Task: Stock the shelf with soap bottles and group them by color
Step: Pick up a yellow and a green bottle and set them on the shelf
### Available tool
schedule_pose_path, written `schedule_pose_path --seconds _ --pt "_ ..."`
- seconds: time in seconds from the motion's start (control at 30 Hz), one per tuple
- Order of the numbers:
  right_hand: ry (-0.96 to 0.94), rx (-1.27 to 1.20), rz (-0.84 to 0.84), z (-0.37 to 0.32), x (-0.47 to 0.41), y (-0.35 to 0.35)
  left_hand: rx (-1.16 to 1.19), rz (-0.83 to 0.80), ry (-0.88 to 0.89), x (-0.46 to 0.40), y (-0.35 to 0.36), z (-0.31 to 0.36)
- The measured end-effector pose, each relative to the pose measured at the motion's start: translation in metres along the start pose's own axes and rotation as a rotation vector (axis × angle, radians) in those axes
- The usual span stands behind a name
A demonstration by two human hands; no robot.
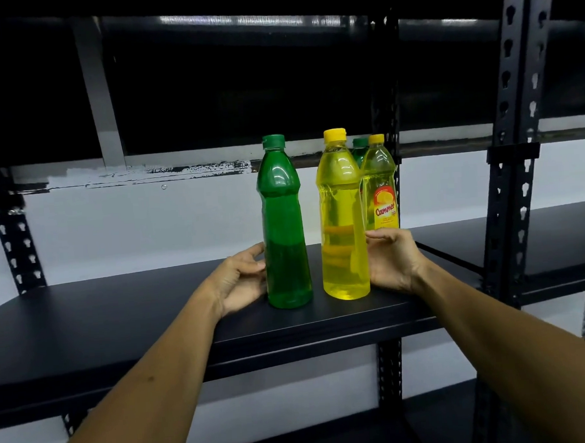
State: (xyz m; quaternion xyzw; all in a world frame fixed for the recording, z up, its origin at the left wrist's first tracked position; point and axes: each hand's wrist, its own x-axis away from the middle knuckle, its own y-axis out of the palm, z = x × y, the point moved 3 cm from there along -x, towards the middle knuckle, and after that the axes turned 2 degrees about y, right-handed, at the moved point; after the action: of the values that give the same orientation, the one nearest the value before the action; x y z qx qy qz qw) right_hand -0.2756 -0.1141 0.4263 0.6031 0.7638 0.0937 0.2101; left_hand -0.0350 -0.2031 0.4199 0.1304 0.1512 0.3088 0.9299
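Looking along the black shelf (119, 321) from left to right, I see my left hand (240, 282) resting near the front edge, its fingers (252, 254) spread and curled beside the lower body of the green bottle (283, 228); the fingertips sit right at its side, but I cannot tell whether they press on it. That green bottle stands upright close to the front edge, green cap on, about half full of darker liquid. Just beside it, apart by a narrow gap, stands the yellow bottle (341, 218), upright with a yellow cap. Behind it, toward the back edge, I see a second yellow bottle (381, 185) with a red and orange label, and the top of another green bottle (360, 148) peeking out between the two yellow ones. My right hand (392, 261) sits at the yellow bottle's right side, fingers (382, 236) loosely apart, not wrapped around it.
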Motion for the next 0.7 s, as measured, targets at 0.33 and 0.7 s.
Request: schedule_pose_path --seconds 0.33,0.7 --pt "-0.145 0.325 0.237 0.011 0.012 -0.007 -0.373 0.352 0.12 0.013 0.015 -0.008" --pt "-0.378 0.723 0.546 0.019 0.023 0.008 -0.568 0.65 0.346 0.028 0.038 -0.02"
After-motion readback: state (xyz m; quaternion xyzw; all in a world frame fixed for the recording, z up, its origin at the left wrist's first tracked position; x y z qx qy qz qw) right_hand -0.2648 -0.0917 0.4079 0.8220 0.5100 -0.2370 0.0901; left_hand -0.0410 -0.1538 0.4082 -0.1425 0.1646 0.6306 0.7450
